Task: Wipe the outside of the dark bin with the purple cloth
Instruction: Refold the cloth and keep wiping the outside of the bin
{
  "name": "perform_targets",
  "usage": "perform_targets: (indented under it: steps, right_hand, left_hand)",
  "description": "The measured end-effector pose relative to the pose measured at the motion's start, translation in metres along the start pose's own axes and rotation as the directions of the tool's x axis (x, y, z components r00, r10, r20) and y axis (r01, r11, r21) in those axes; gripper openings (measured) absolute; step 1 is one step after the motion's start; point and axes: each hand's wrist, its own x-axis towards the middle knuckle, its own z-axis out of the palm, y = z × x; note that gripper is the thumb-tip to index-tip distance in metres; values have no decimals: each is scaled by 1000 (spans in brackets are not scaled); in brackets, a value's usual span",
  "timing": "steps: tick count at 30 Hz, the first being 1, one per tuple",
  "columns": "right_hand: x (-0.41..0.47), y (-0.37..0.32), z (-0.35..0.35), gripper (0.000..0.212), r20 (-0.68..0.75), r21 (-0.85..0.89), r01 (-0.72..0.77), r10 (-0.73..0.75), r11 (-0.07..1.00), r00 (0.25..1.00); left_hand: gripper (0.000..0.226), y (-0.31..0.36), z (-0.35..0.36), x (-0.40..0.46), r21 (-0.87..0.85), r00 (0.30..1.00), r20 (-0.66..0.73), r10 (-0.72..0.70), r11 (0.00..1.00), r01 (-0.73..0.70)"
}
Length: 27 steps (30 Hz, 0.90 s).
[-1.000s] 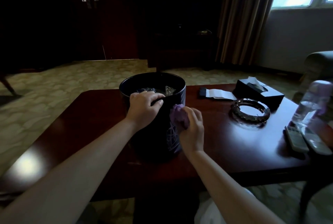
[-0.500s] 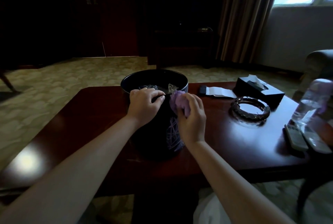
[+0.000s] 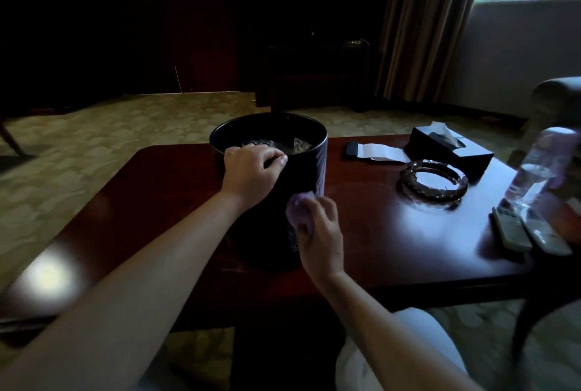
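While the dark bin (image 3: 270, 202) stood upright on the tabletop (image 3: 393, 233), toward its near left part, the left hand (image 3: 250, 172) held the near rim, fingers curled over the edge and thumb outside; that grip was clamped on the bin. Crumpled clear plastic lay inside. Just right of that, the right hand (image 3: 320, 233) pressed the bunched purple cloth (image 3: 298, 211) against the bin's outer wall, low on the near right side, fingers curled round the cloth and closed on it.

Further right, well apart from the bin, sat a glass ashtray (image 3: 434, 181), a dark tissue box (image 3: 449, 150), a clear bottle (image 3: 540, 167) and two remotes (image 3: 531, 232).

Risk assessment: the bin looked light and smooth. If the left hand slackened, sideways wiping pressure would likely slide or tip the bin, spilling the plastic. A wide rightward stroke could carry the elbow toward the bottle. The far wall was hidden; whether it needed wiping could not be told.
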Motion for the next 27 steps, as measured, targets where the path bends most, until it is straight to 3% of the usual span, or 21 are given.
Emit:
perform_targets:
  steps: [3,7,9,16,20,22,25,27]
  right_hand:
    - [-25,11,5,19,113,-55,-64,70,996,991]
    - [-15,8,6,36,-64,15,-3,4,1000,998]
    - [-12,9,9,41,-78,4,21,-20,1000,997]
    - [-41,39,14,24,200,-65,-230,238,971,950]
    - [-29,26,17,29,23,137,-199,198,970,980]
    - [-37,31,18,29,92,27,-177,174,984,980]
    - [-56,51,13,33,316,-153,-188,229,970,921]
    - [-59,52,11,30,291,-139,-195,229,971,929]
  left_hand:
    - [37,0,2,-1,7,1000,-22,21,1000,-20]
    - [35,-1,2,-1,15,999,-38,23,1000,-23]
    - [35,-1,2,0,12,999,-31,25,1000,-25]
    - [33,1,4,-3,30,997,-69,35,999,-33]
    - [32,0,4,-2,28,996,-82,34,999,-32]
    - [32,0,4,-2,32,997,-73,33,999,-31]
    - [34,1,4,-3,45,998,-60,20,999,-18]
    - [33,1,6,-3,54,998,-54,15,998,-12]
